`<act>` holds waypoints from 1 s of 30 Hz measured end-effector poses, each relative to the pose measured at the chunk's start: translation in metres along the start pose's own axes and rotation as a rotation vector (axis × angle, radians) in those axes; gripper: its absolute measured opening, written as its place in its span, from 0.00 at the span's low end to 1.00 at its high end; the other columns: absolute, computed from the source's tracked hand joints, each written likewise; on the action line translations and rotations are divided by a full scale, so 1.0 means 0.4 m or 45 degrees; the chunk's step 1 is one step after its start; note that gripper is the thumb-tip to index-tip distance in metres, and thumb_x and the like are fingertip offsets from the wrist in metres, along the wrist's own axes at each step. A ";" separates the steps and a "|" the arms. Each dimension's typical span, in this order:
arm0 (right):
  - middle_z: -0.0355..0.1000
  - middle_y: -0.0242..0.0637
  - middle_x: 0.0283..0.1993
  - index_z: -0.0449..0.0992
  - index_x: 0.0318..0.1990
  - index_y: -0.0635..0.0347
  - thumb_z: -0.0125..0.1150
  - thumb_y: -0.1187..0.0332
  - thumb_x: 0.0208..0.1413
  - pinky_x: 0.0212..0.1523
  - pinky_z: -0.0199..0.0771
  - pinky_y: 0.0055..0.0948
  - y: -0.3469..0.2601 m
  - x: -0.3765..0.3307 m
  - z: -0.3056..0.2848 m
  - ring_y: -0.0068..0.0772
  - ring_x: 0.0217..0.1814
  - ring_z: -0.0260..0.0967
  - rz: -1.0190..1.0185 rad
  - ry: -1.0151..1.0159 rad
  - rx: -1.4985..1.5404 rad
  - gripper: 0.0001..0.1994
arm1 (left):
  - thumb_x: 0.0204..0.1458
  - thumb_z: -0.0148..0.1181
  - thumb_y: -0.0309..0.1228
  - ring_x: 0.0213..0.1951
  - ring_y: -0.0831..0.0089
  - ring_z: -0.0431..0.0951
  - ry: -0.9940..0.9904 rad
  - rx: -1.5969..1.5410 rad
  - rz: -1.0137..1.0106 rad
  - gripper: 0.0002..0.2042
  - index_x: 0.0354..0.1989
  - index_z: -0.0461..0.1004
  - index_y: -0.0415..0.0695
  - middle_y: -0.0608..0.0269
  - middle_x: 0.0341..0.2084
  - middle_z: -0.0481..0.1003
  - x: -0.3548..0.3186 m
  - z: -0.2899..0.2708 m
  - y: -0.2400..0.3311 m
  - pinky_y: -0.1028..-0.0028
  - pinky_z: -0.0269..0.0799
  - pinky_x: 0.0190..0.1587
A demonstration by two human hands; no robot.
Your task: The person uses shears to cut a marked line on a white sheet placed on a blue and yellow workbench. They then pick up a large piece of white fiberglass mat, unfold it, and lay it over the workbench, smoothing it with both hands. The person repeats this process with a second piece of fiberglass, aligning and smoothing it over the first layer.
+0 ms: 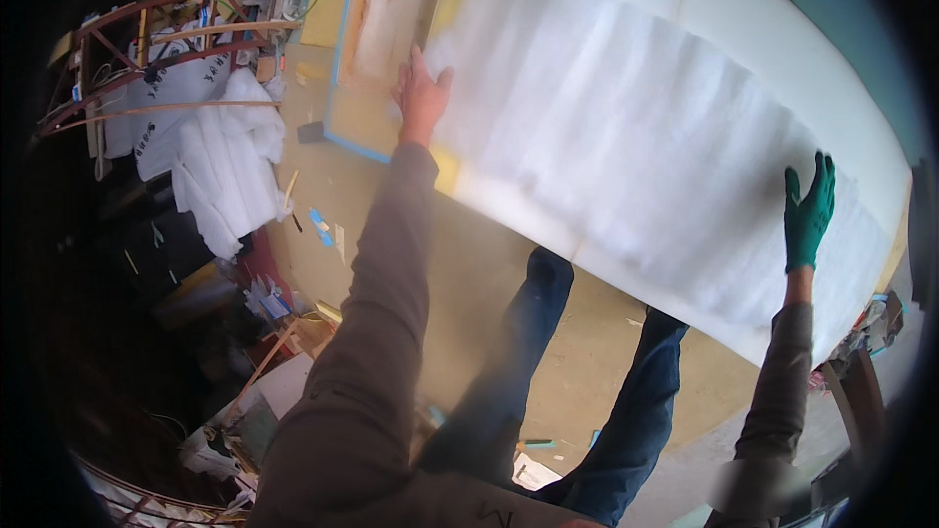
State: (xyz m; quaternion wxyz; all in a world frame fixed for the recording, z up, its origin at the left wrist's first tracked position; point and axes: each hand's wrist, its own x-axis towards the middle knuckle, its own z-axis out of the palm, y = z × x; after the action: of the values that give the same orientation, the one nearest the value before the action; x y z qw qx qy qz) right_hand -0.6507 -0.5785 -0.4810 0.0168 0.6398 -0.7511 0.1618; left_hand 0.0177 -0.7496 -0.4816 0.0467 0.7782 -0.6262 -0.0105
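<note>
A thin white sheet of batting (pixel 626 108) lies spread over a large white foam slab (pixel 518 207), with soft ripples running across it. My bare left hand (pixel 421 100) is at the sheet's left end, thumb and fingers apart; whether it touches the sheet is unclear. Over on the right, my right hand in a green glove (pixel 809 220) is above or on the sheet, fingers stretched and thumb out to the side. Nothing shows in either hand. Yellow foam (pixel 446 172) shows along the slab's left end.
Beside the slab's left end is a wooden frame (pixel 364 15) with blue edging. A rack (pixel 117 15) and bundled white batting (pixel 235 161) are at the far left. Scraps and offcuts (pixel 318 225) litter the floor around my legs (pixel 626 411). More clutter (pixel 875 318) lies beyond the slab's right end.
</note>
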 end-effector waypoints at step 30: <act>0.71 0.52 0.71 0.73 0.67 0.60 0.72 0.53 0.63 0.71 0.67 0.47 -0.195 0.196 0.071 0.54 0.74 0.68 0.099 0.070 0.133 0.30 | 0.60 0.67 0.42 0.64 0.49 0.74 0.283 0.015 -0.018 0.24 0.62 0.77 0.46 0.50 0.63 0.75 0.036 0.093 0.154 0.55 0.71 0.64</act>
State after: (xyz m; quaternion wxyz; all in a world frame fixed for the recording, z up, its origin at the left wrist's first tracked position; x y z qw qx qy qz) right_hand -0.5843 -0.6709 -0.4723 -0.0023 0.6055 -0.7652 0.2187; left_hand -0.0420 -0.7788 -0.5127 0.1112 0.7793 -0.6116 0.0791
